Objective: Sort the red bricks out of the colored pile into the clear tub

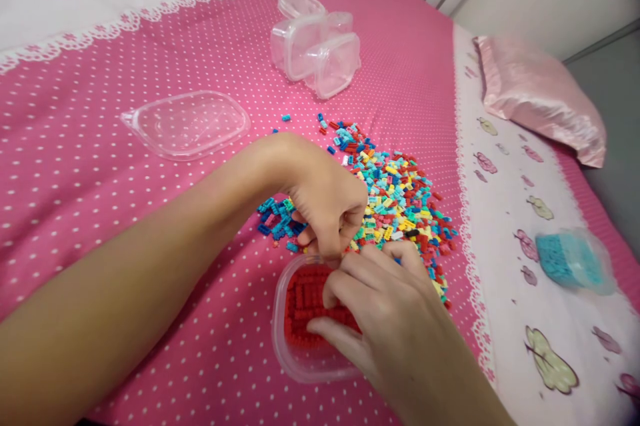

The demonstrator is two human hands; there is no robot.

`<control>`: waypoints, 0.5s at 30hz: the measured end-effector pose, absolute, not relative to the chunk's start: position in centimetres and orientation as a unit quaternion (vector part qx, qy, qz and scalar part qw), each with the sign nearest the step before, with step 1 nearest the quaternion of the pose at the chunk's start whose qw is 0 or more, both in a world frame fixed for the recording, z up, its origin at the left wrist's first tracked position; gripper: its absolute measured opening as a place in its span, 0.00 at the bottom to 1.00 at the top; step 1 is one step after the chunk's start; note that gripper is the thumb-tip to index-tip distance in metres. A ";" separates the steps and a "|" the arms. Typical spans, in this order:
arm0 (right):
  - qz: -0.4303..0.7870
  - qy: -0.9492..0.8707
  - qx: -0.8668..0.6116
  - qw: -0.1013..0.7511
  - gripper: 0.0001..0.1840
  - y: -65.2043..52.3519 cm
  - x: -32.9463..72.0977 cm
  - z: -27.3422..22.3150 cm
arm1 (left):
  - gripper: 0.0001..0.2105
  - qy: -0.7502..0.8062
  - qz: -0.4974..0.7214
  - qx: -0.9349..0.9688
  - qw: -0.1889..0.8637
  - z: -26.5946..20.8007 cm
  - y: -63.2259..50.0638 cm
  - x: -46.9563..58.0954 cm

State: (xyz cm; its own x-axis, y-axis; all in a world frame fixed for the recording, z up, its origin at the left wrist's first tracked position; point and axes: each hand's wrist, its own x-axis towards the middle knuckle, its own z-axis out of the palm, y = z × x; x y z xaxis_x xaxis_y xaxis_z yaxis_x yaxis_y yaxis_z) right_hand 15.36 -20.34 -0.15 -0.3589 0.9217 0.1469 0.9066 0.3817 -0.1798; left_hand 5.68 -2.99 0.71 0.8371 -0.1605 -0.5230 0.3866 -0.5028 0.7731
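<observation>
A clear plastic container (281, 353) stands on the bed with red toy building bricks (313, 296) packed in rows inside it. My left hand (327, 203) bends down at its far rim, fingers curled in; whatever they hold is hidden. My right hand (380, 299) reaches over the container from the right, thumb and index finger apart above the red bricks, and no brick shows between them. Its other fingertips come close to my left hand. Just beyond both hands spreads a loose pile of small multicoloured bricks (387, 196), partly covered by them.
A clear lid (193, 125) lies flat at the left on the pink dotted sheet (75, 213). Several clear containers (335, 66) are grouped at the back. To the right are a container of turquoise bricks (570, 263) and a pink satin pillow (543, 93).
</observation>
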 end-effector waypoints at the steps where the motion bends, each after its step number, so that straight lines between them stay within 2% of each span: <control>1: 0.041 -0.823 -0.555 0.111 0.19 -20.4 15.4 -0.1 | 0.02 0.070 -0.277 0.820 0.496 0.7 -3.0 5.7; 15: 0.040 -0.822 -0.557 0.110 0.13 -20.4 15.2 -0.2 | 0.03 0.068 -0.271 0.824 0.494 0.6 -2.9 5.6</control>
State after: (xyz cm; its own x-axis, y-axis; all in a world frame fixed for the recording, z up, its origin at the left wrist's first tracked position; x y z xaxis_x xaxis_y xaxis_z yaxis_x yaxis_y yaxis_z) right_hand 15.21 -20.41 -0.16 -0.3555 0.9246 0.1369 0.9069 0.3766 -0.1888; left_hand 5.65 -2.92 0.62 0.8442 -0.1543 -0.5133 0.3798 -0.5035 0.7760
